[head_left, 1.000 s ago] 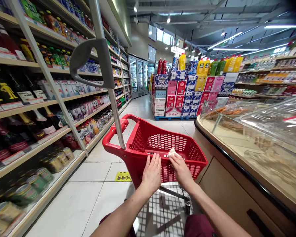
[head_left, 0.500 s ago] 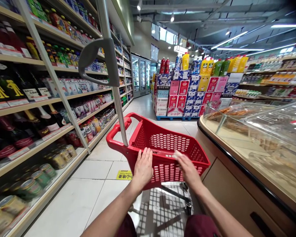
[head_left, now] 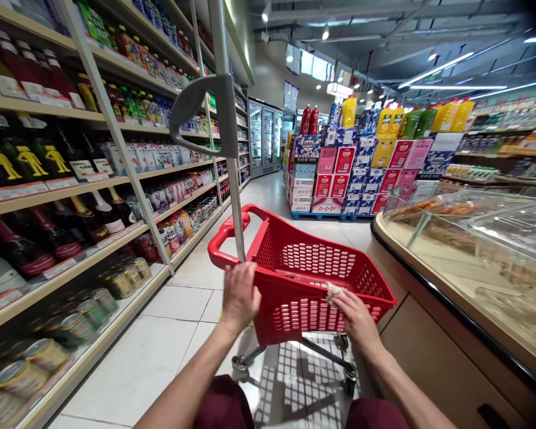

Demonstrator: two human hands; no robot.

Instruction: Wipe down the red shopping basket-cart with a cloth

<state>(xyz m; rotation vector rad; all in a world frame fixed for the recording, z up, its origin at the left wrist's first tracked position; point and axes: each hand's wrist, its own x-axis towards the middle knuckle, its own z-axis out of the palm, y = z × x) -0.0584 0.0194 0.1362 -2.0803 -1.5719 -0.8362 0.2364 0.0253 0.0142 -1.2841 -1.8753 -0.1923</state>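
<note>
While held, red basket [head_left: 312, 271] looks perforated.

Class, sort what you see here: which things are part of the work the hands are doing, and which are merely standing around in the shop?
In hand:
red basket trolley, wiped along its rim
white cloth under right hand
left hand gripping the corner by the grey handle pole

Standing around:
bottle shelves
stacked drink cartons
glass food counter

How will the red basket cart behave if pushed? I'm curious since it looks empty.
The red basket cart probably rolls easily: it stands on wheels on smooth tile. Nothing shows inside, so it is likely light. The tall grey handle pole might make it tippy.
</note>
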